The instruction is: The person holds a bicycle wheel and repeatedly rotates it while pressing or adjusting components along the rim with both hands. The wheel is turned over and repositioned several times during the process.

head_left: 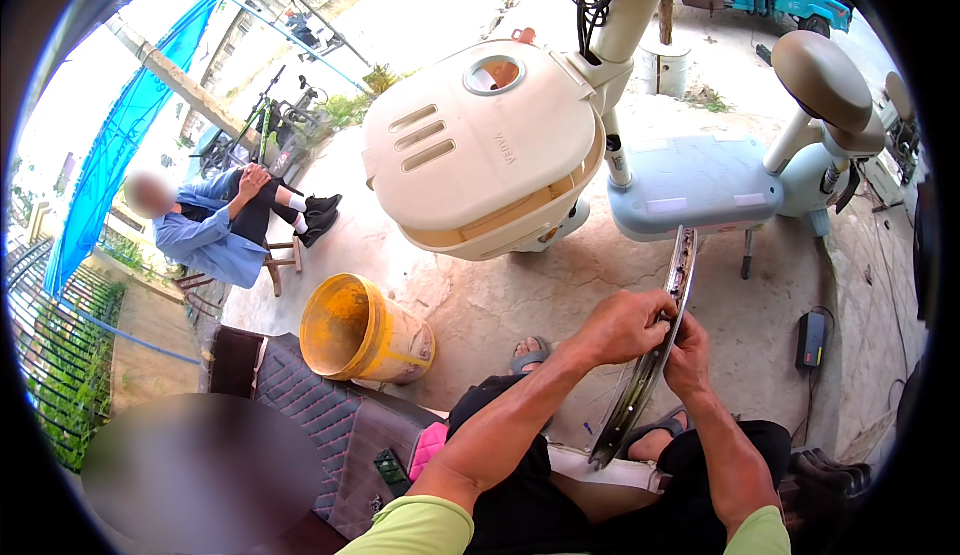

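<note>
A metal wheel rim (627,411) stands nearly edge-on between my knees, tilted with its top leaning away and to the right. Small holes dot its inner channel. On the rim's left side, my left hand (632,329) is closed, its fingertips pinched at the upper half. My right hand (688,357) grips the opposite side slightly lower, thumb and fingers curled against the metal. Whether a small part sits between the fingertips is hidden.
Ahead stands a scooter with a cream lidded basket (470,145) and a pale blue footboard (690,180). A yellow bucket (405,340) is at left, beside a quilted seat (310,405). A black charger (811,340) lies right. A person (215,240) sits far left; another blurred shape is near left.
</note>
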A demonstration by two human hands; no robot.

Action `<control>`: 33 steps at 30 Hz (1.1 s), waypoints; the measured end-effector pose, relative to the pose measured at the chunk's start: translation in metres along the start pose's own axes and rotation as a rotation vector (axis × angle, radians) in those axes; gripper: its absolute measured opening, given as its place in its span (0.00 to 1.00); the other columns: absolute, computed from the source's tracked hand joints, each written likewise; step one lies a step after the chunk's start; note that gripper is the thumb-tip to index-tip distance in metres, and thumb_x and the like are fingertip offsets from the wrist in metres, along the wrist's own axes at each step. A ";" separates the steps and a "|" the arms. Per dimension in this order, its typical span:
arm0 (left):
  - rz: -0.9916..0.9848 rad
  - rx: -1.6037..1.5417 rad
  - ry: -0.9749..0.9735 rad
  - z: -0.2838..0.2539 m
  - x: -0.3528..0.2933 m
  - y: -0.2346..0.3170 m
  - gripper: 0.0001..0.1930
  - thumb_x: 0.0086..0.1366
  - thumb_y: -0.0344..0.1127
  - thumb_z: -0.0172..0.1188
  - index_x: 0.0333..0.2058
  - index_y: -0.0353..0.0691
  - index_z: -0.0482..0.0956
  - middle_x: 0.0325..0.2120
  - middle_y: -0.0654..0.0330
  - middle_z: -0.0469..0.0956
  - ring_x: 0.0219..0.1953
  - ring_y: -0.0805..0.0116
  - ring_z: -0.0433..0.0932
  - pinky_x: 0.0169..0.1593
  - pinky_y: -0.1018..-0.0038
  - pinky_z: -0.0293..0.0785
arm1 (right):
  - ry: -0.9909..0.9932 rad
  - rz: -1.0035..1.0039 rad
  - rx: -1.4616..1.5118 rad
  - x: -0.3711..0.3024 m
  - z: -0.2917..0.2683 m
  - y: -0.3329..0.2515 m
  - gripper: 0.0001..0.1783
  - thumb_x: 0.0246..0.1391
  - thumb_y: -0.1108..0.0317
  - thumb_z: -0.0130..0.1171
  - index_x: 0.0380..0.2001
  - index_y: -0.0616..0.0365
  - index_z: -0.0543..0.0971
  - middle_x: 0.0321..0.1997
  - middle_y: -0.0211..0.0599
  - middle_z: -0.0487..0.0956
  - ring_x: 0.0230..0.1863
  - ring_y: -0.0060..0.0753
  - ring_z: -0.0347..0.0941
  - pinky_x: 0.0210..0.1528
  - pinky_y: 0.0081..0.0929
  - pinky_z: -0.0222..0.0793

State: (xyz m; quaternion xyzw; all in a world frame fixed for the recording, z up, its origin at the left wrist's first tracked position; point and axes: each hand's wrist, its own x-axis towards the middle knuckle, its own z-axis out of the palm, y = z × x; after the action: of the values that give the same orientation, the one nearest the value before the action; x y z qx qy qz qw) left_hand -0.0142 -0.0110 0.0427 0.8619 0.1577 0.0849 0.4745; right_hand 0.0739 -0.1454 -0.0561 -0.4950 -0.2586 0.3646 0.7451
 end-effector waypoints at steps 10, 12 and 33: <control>0.006 0.009 -0.014 -0.004 -0.001 0.002 0.08 0.59 0.34 0.61 0.36 0.38 0.80 0.21 0.51 0.78 0.23 0.59 0.77 0.31 0.65 0.73 | -0.004 -0.017 0.013 0.001 -0.001 0.007 0.13 0.60 0.74 0.63 0.48 0.61 0.77 0.43 0.28 0.81 0.42 0.18 0.75 0.46 0.19 0.73; 0.016 -0.010 -0.018 -0.002 -0.001 -0.002 0.09 0.59 0.35 0.61 0.36 0.38 0.80 0.21 0.52 0.78 0.22 0.60 0.77 0.31 0.65 0.73 | -0.009 -0.026 0.001 0.001 0.000 0.004 0.13 0.60 0.74 0.63 0.47 0.61 0.77 0.43 0.28 0.81 0.42 0.18 0.75 0.45 0.19 0.73; 0.029 -0.030 -0.025 0.000 0.000 -0.004 0.09 0.59 0.34 0.61 0.37 0.38 0.81 0.19 0.54 0.77 0.21 0.64 0.76 0.30 0.68 0.73 | -0.006 -0.037 -0.001 0.001 -0.001 0.006 0.12 0.61 0.72 0.62 0.48 0.61 0.78 0.40 0.25 0.80 0.39 0.16 0.74 0.41 0.18 0.72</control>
State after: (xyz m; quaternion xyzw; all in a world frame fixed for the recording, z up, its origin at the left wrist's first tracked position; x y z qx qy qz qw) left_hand -0.0151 -0.0091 0.0397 0.8579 0.1378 0.0834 0.4879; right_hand 0.0734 -0.1435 -0.0622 -0.4895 -0.2701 0.3521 0.7506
